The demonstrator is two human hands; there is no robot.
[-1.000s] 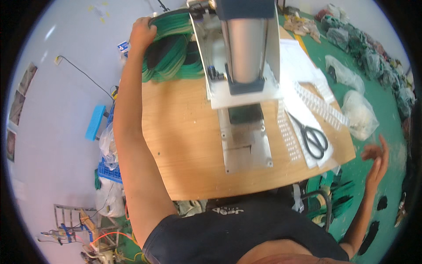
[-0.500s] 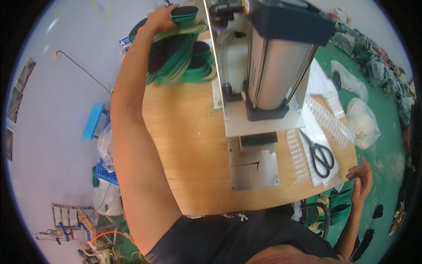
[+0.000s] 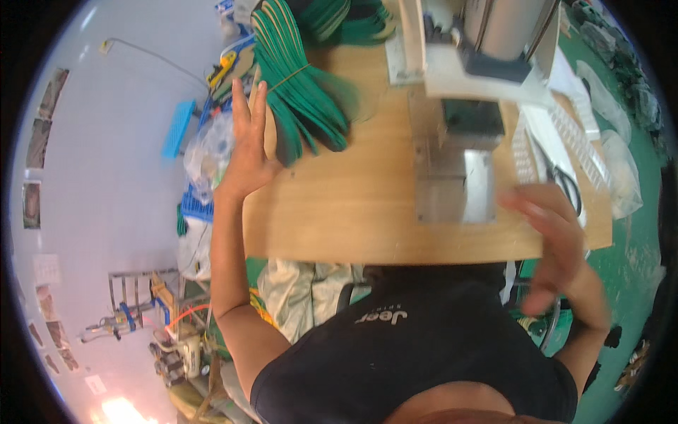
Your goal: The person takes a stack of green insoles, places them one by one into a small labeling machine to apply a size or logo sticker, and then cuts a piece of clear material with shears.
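My left hand (image 3: 248,145) is open at the left edge of the table, its fingers stretched out. It lies against the near left side of a bundle of green and cream insoles (image 3: 293,81). A thin band runs round the middle of this bundle, and its near ends fan apart above the tabletop. Smeared by motion, my right hand (image 3: 554,230) is over the table's near right part with thumb and fingers apart and nothing visible in it. Closest to it is the metal base plate (image 3: 455,187) of a press, with a dark block (image 3: 472,124) behind.
The press's pale frame and cylinder (image 3: 494,28) rise at the far right. Black-handled scissors (image 3: 568,187) and white perforated strips (image 3: 579,141) lie right of it. More green insoles (image 3: 353,25) are at the back. A blue crate (image 3: 198,201) with plastic bags stands left of the table (image 3: 332,226).
My left hand has come back from the far stacks, and the banded insole bundle now lies nearer beside it. My right hand has swung left from beyond the table's edge. The view has shifted.
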